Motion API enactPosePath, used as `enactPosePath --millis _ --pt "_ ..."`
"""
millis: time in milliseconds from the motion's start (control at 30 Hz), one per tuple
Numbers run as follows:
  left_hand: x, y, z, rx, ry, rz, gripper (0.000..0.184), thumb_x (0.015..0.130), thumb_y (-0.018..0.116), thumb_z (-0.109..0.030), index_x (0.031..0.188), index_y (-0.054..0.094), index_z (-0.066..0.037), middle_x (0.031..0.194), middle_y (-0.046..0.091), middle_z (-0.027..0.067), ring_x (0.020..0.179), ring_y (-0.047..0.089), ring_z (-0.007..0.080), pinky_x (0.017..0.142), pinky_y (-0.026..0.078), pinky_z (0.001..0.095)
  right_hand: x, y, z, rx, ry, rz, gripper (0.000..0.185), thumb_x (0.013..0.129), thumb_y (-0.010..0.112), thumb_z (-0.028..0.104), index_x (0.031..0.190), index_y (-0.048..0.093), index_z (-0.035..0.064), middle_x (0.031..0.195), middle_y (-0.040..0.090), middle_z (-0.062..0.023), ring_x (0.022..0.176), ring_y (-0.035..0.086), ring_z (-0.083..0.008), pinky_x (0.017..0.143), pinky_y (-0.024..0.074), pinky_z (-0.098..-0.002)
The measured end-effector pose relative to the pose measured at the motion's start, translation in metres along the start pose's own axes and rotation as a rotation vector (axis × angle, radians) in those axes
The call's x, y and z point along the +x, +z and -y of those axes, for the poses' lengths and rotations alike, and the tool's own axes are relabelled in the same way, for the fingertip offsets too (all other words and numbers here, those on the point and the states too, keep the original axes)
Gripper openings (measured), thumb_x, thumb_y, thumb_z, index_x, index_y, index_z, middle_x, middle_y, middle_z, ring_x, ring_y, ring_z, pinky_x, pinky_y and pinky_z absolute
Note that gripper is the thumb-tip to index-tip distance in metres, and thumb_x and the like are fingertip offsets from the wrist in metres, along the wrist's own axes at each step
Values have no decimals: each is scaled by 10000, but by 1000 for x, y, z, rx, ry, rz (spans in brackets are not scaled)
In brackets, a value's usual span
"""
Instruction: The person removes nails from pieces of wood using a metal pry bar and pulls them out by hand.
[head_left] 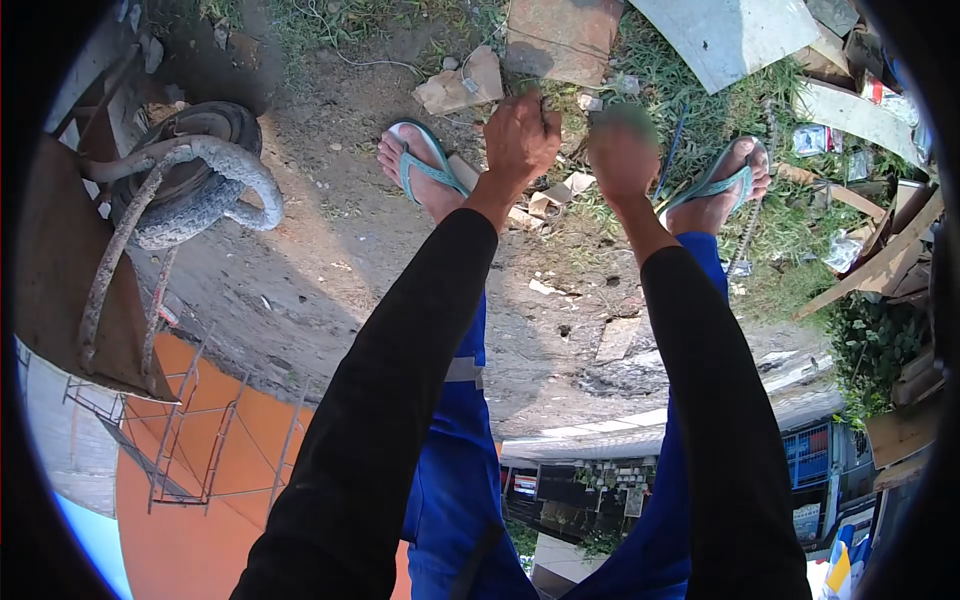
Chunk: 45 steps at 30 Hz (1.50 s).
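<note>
Both my arms, in black sleeves, reach forward over the ground between my feet. My left hand point(523, 138) is closed, its fingers curled in; what it holds, if anything, is too small to name. Close to its right, my right hand point(624, 155) is partly covered by a blurred patch, and its fingers cannot be made out. The two hands are apart. A reddish flat slab point(563, 40) lies beyond them. Next to my left hand is a broken tan piece point(462, 84) on the dirt. Small fragments point(548, 200) lie below and between the hands.
My sandalled feet point(425, 165) point(722, 188) stand either side. A wheelbarrow point(60, 260) with a tyre point(200, 150) is at the left. Grey sheet point(730, 35) lies at the upper right, with scrap wood point(870, 265) and litter along the right. Scaffolding point(210, 450) shows lower left.
</note>
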<state>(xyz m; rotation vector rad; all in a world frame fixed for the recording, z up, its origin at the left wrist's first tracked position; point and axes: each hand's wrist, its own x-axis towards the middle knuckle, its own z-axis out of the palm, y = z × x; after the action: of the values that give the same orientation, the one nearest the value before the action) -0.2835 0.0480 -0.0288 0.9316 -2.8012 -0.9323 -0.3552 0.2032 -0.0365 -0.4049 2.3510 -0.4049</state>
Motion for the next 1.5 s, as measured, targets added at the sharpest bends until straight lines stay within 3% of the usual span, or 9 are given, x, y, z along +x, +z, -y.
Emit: enactPosePath --millis 200,333,500,633,867,900,1033,1167,1500 --pt "-22 -19 -2 -129 -358 572 284 868 585 -283 1006 691 -59 806 688 221 778 675 422 727 533 513 -8 -24 6 234 -79 -91 149 882 656 174 892 566 56 802 660 -183 767 693 -386 669 523 -499" --pt "-28 -2 -23 -63 -303 508 268 856 667 -321 975 700 -83 752 683 193 707 677 387 661 539 483 5 -37 -23 366 -3 -142 157 888 578 189 863 543 38 790 633 -203 678 650 -380 626 484 -485" --pt "-34 37 -39 -106 -236 305 170 816 729 -232 903 692 -91 833 693 174 739 686 392 641 536 469 8 -82 -33 691 154 -48 218 924 504 188 934 621 4 666 571 -39 597 501 -125 574 406 -306" --pt "-31 43 -53 -58 -237 257 123 842 690 -181 866 653 -65 861 683 178 742 682 402 628 524 481 14 -113 -42 841 172 44 255 938 458 124 1026 650 -20 635 566 -28 596 483 -94 577 383 -265" --pt "-22 -6 -38 -272 -346 118 263 996 502 -199 785 545 -48 643 599 93 571 608 258 558 471 394 12 -145 -37 860 160 -4 240 1016 473 151 1094 638 -5 772 658 -63 692 608 -118 670 483 -261" --pt "-12 -24 -49 -723 -733 248 312 1039 440 -227 786 516 -61 664 574 52 572 557 242 592 462 416 8 -153 -29 871 158 -11 240 1016 473 151 1094 638 -5 772 658 -63 692 608 -118 670 483 -261" --pt "6 -64 -70 -1733 -953 485 261 1044 460 -269 1002 588 -45 813 638 86 703 632 250 689 509 431 -25 -189 15 1079 380 183 209 1040 468 103 1158 602 -6 908 668 -75 825 687 -153 763 560 -288" --pt "27 -75 -116 -1758 -902 552 471 1049 442 -361 1275 592 24 1007 711 147 1064 701 353 920 561 500 -52 -218 55 1101 306 154 190 1032 472 63 1157 593 -13 932 669 -72 843 693 -157 763 570 -287" --pt "75 -66 -190 -1988 -847 642 773 1031 315 -625 1365 548 32 1237 676 223 1100 675 418 969 534 502 -76 -227 74 556 -41 -233 331 910 561 -36 1239 586 -27 1026 662 -235 903 666 -373 778 503 -449"
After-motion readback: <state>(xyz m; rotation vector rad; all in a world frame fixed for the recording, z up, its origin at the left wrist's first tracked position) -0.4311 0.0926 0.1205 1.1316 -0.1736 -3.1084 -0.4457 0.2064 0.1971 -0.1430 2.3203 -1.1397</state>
